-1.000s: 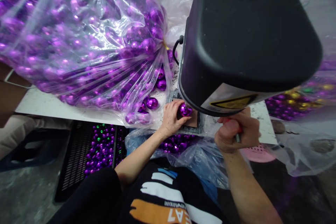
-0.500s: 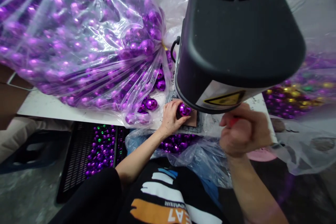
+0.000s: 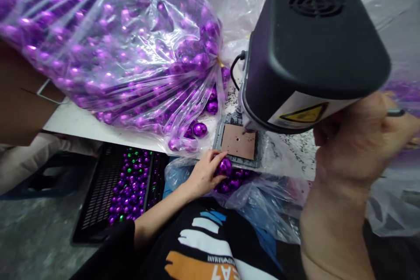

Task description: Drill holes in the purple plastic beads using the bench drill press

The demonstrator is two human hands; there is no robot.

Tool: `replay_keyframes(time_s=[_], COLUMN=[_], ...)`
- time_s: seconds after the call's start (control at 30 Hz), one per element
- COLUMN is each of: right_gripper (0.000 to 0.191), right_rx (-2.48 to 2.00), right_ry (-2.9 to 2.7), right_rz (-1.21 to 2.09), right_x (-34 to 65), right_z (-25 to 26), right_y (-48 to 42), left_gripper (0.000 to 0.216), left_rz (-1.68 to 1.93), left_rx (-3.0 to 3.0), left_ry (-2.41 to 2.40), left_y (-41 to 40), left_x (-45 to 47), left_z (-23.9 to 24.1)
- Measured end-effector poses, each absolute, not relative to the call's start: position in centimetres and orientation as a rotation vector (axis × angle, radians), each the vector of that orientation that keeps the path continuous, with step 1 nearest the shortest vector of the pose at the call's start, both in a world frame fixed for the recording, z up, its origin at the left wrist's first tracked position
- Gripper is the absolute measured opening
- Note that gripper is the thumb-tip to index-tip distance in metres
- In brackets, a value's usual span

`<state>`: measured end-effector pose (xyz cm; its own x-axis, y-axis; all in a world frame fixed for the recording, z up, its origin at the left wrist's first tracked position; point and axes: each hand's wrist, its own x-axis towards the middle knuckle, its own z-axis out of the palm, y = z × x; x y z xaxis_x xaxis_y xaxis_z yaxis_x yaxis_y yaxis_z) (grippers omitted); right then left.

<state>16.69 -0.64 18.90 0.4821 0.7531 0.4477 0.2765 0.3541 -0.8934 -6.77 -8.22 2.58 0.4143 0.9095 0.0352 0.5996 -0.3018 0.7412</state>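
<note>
My left hand [image 3: 205, 175] pinches a shiny purple faceted ball [image 3: 225, 167] at the table's front edge, over a clear bag holding more purple balls [image 3: 234, 183]. Just beyond it, a brown square plate [image 3: 238, 141] with a small hole lies on the grey metal base [image 3: 216, 140] of a black bench machine [image 3: 315, 57]. The machine's housing has a vent on top and a yellow warning label. Raised on its right side, my right hand [image 3: 356, 140] is closed round a lever, whose metal rod [image 3: 396, 113] shows past the fist; the grip itself is hidden.
A big clear bag of purple balls [image 3: 131, 52] covers the table's left side, with a few loose balls [image 3: 200, 129] beside its neck. A black crate [image 3: 95, 197] of purple and green balls stands below left. Dark specks litter the white tabletop [image 3: 303, 151].
My left hand has drawn the ball off the brown plate toward me, over the bag at the edge. My right hand has risen and moved right. The view has shifted.
</note>
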Motion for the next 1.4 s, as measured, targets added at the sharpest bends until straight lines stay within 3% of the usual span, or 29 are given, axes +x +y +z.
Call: replay_keyframes(time_s=[0.1,0.27,0.4,0.57,0.73,0.9,1.1,1.4], right_gripper=[0.042,0.045,0.044,0.043,0.051,0.054,0.051,0.05], right_rx=[-1.214,-1.21,-1.202,-1.204,-1.239,-1.184,-1.117,-1.101], right_ry=[-1.077,-1.111,-1.08,-1.071,-1.117,-1.251,-1.263,-1.253], right_rz=[0.376,0.343,0.33,0.352,0.253,0.199,0.216,0.211], right_x=[16.5,16.7,16.8,16.8,17.4,18.4,18.4,18.5], right_z=[18.9,18.5,18.3,18.2,18.2,18.8,19.0,18.6], right_y=[-0.7,-0.6,-0.5,-0.4,1.0,3.2,4.0,4.2], left_gripper=[0.085,0.036,0.044,0.057,0.059,0.053,0.059,0.043], left_rz=[0.566,0.749,0.457,0.874,0.763,0.755,0.809,0.902], left_rx=[2.024,2.199,2.241,1.7,0.96,0.751,0.939,1.749], left_ry=[1.313,1.67,1.858,1.39,0.936,0.851,0.943,1.264], left_y=[-8.4,-2.5,1.3,1.3,0.4,0.6,0.8,0.3], left_x=[-8.1,-9.9,-10.9,-9.7,-6.9,-6.0,-5.5,-2.7], left_z=[3.7,4.9,4.6,5.0,4.5,3.5,3.3,2.7])
